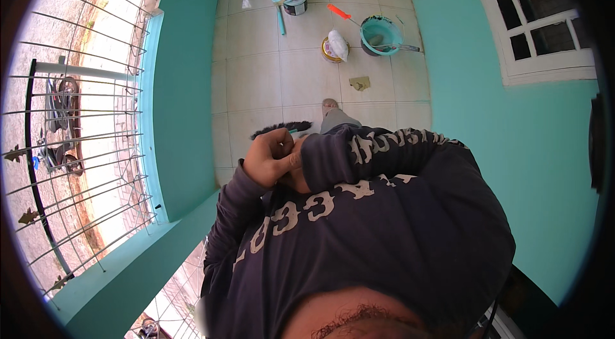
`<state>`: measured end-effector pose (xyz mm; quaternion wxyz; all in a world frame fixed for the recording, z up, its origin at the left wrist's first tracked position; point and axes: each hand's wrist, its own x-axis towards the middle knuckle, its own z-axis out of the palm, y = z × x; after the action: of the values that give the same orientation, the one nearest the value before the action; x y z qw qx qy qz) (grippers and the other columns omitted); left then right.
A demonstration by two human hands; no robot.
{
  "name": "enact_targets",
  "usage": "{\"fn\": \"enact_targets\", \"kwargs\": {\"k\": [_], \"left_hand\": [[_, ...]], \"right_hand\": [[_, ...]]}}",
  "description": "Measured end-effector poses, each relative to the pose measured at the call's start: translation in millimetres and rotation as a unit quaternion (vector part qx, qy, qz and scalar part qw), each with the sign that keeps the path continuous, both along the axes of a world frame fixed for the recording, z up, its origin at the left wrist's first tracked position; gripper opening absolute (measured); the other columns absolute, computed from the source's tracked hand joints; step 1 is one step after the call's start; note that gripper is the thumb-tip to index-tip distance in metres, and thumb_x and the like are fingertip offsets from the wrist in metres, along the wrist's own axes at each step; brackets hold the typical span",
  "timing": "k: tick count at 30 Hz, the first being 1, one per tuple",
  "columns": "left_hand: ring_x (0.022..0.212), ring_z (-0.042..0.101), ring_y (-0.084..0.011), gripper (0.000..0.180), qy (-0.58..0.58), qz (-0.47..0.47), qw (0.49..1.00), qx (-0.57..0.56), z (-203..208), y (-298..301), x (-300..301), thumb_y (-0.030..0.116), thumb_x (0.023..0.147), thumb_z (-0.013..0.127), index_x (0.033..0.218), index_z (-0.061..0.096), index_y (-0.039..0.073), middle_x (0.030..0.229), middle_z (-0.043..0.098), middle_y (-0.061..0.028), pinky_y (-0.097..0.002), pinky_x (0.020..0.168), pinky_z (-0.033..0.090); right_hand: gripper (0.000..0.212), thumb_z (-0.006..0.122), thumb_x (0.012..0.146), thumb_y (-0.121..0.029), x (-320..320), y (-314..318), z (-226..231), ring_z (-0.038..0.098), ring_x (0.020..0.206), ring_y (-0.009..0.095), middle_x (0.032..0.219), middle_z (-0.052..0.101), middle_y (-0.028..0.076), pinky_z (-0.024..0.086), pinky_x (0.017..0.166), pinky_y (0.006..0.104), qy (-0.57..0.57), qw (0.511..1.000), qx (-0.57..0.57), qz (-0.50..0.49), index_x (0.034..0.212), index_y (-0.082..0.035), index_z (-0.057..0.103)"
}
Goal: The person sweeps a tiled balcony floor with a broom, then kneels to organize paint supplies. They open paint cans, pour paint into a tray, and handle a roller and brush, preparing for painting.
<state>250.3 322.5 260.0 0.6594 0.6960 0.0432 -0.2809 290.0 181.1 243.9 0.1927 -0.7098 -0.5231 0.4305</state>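
Observation:
My left hand (264,158) is closed, its fingers curled in front of my chest. Against it rests my right hand (295,169), partly hidden by my left hand and the dark sleeve; its visible fingers are bent. What they grip, if anything, is concealed between them. Just beyond the hands, a broom head (280,129) with black bristles lies low near the floor, a bit of teal showing on it. Whether its handle runs into my hands cannot be seen.
Ahead on the tiled floor stand a teal bucket (392,33) with a tool across it, an orange-handled roller (339,12), a paint can (331,49) with a white bag, and a blue-topped tub (295,5). A window grille (96,147) is at left.

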Motion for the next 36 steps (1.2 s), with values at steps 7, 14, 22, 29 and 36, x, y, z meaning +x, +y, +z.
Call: {"fn": "enact_targets", "kwargs": {"k": [7,14,22,29,36], "left_hand": [[0.053,0.048,-0.0066,0.028,-0.003,0.038,0.999,-0.009,14,-39,-58,0.023,0.078,0.064,0.075,0.045,0.003,0.061,0.052,-0.0027,-0.0202,0.043,0.036],[0.053,0.046,-0.0060,0.028,-0.044,0.019,0.998,0.040,10,-100,-108,0.023,0.078,0.064,0.073,0.045,0.003,0.062,0.051,-0.0016,-0.0201,0.043,0.035],[0.054,0.039,-0.0037,0.029,-0.016,0.011,0.998,0.063,13,-203,-150,0.020,0.075,0.067,0.072,0.044,0.003,0.059,0.046,0.0013,-0.0205,0.044,0.029],[0.053,0.041,-0.0047,0.025,0.019,-0.021,0.995,0.093,18,-242,-179,0.017,0.074,0.066,0.072,0.045,0.003,0.058,0.047,0.0009,-0.0207,0.044,0.031],[0.052,0.041,-0.0044,0.023,0.017,0.045,0.998,0.047,28,-237,-223,0.016,0.077,0.063,0.073,0.047,0.000,0.056,0.049,-0.0008,-0.0214,0.043,0.032]], "right_hand": [[0.021,0.047,0.075,-0.015,-50,-31,11,0.060,0.088,0.021,0.092,0.063,0.009,0.045,0.078,0.0322,0.016,1.000,-0.021,-0.003,0.090,-0.010,0.061],[0.025,0.046,0.077,-0.018,-88,-91,10,0.060,0.091,0.020,0.093,0.064,0.010,0.045,0.079,0.0328,0.007,0.995,-0.023,0.096,0.093,-0.012,0.063],[0.030,0.042,0.083,-0.025,-144,-194,-6,0.060,0.092,0.023,0.098,0.063,0.007,0.046,0.081,0.0338,-0.013,0.996,0.068,0.060,0.103,-0.012,0.061],[0.028,0.040,0.085,-0.025,-191,-236,-31,0.060,0.089,0.023,0.099,0.063,0.006,0.047,0.079,0.0349,-0.036,0.984,0.174,0.023,0.101,-0.016,0.062],[0.027,0.042,0.084,-0.026,-221,-231,7,0.061,0.087,0.023,0.093,0.064,0.007,0.047,0.080,0.0348,0.004,0.993,0.113,-0.027,0.098,-0.013,0.062]]}}
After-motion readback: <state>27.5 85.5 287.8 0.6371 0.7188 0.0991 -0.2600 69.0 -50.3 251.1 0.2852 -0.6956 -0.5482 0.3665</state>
